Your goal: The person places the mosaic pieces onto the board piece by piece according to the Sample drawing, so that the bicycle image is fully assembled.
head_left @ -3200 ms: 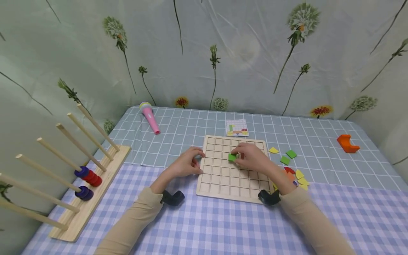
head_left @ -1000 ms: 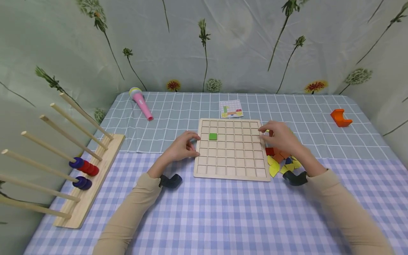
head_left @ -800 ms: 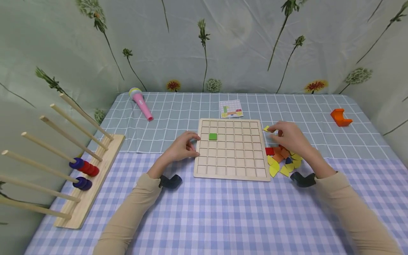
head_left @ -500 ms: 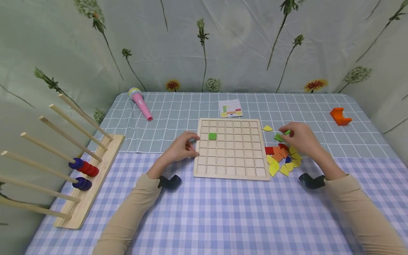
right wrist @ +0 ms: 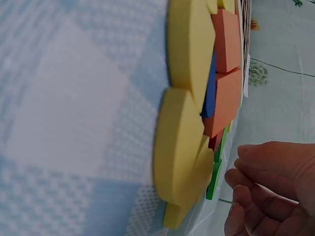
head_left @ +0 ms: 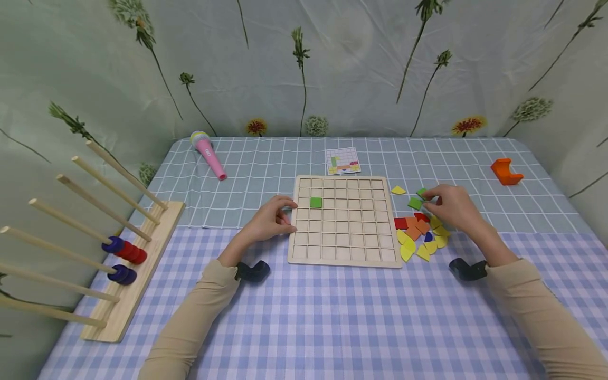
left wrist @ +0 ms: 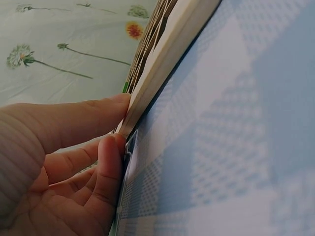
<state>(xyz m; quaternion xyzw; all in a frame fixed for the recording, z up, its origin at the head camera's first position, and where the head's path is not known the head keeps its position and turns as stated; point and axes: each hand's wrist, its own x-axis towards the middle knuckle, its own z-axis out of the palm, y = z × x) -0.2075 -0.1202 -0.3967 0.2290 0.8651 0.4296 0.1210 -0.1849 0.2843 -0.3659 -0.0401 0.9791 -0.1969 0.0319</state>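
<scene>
My left hand (head_left: 267, 220) rests against the left edge of a wooden grid board (head_left: 350, 257), thumb and fingertips spread apart along it. In the left wrist view the thumb (left wrist: 93, 115) touches the board's side. One green square tile (head_left: 315, 202) sits in a cell at the board's upper left. To the right of the board, my right hand (head_left: 455, 207) reaches over a pair of loose green tiles (head_left: 415, 203), fingertips right at the farther one. The right wrist view shows bent fingers (right wrist: 268, 184) close to these tiles, with nothing between them and the thumb.
Yellow, orange, red and blue pieces (head_left: 413, 232) lie heaped beside the board, a yellow one (head_left: 398, 190) apart. Behind stands a pattern card (head_left: 342, 161) flat on the cloth. A pink toy microphone (head_left: 211, 158), pegged wooden rack (head_left: 138, 285) and orange block (head_left: 506, 172) lie farther out.
The green tile once held by my right hand now lies in the board. That hand has moved right, off the board, past the yellow piece to the green tiles. My left hand stays put.
</scene>
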